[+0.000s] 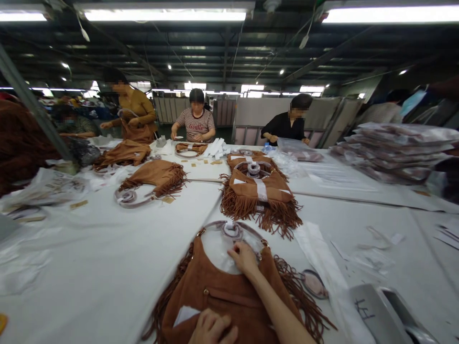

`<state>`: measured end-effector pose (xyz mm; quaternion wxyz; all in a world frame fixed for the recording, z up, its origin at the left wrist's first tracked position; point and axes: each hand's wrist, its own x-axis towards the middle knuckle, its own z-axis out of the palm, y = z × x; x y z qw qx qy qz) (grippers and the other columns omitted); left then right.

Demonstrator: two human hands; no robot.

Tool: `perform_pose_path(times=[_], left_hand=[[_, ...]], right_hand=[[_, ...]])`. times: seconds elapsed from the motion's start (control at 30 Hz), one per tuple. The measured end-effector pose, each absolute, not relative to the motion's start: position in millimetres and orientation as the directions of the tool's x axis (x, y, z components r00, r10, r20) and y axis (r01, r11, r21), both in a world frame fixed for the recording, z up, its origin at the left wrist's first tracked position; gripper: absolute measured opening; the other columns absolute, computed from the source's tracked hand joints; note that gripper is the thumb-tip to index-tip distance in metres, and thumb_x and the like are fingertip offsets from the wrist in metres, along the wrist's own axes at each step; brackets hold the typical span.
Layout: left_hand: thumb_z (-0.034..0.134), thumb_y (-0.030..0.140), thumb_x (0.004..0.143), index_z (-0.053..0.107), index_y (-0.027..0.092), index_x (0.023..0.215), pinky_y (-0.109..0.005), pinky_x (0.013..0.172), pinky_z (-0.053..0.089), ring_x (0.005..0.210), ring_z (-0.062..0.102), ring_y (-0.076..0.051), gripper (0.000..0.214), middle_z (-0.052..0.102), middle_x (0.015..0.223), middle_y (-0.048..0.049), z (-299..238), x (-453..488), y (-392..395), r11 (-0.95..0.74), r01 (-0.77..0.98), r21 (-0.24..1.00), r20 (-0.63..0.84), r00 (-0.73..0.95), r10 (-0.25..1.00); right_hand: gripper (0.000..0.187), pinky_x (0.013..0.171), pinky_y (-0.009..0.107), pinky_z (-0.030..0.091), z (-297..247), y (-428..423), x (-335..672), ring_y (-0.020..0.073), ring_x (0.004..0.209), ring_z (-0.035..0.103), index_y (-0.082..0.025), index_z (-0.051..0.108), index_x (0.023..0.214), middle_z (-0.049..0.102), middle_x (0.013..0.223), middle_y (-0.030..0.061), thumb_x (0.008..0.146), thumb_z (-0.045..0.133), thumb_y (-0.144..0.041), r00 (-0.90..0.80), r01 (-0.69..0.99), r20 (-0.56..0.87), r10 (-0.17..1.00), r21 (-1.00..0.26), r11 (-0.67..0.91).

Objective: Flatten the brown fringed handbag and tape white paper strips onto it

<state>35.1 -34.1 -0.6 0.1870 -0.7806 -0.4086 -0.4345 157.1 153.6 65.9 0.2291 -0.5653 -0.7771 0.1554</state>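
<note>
A brown suede fringed bag (218, 291) lies flat in front of me on the white table (89, 267). My right hand (243, 258) reaches across it to the wrapped ring handle (233, 230) at its top, fingers pinched on the clear wrapping (220, 251) inside the handle loop. My left hand (211, 328) rests near the bag's bottom edge, fingers curled down on the suede beside a white slip of paper (184, 315).
A stack of finished fringed bags (260, 188) with white paper bands sits just beyond. Another bag (158, 176) lies to the left. Three people work at the far side. Bagged goods (398, 148) pile up at the right. A tape dispenser (390, 310) sits near my right.
</note>
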Motion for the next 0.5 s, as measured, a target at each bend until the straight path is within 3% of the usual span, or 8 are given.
perform_pose_path(times=[0.2, 0.5], left_hand=[[0.043, 0.016, 0.087, 0.06, 0.017, 0.113, -0.036, 0.077, 0.043, 0.084, 0.049, -0.02, 0.032, 0.059, 0.105, -0.0114, 22, 28, -49, -0.64, 0.752, 0.158, 0.685, 0.383, 0.619], [0.046, 0.017, 0.086, 0.055, 0.017, 0.12, -0.04, 0.08, 0.042, 0.089, 0.049, -0.022, 0.035, 0.058, 0.114, -0.0114, 19, 25, -51, -0.641, 0.741, 0.202, 0.593, 0.428, 0.682]], right_hand=[[0.016, 0.056, 0.026, 0.042, 66, 161, 169, 0.0157, 0.054, 0.058, -0.02, 0.051, 0.067, 0.062, 0.057, -0.0012, 0.08, 0.053, -0.03, -0.178, 0.704, 0.141, 0.974, -0.674, 0.226], [0.016, 0.059, 0.028, 0.037, 83, 189, 162, 0.0184, 0.058, 0.056, -0.021, 0.051, 0.059, 0.057, 0.053, -0.0014, 0.071, 0.056, -0.031, -0.129, 0.639, 0.237, 0.963, -0.722, 0.263]])
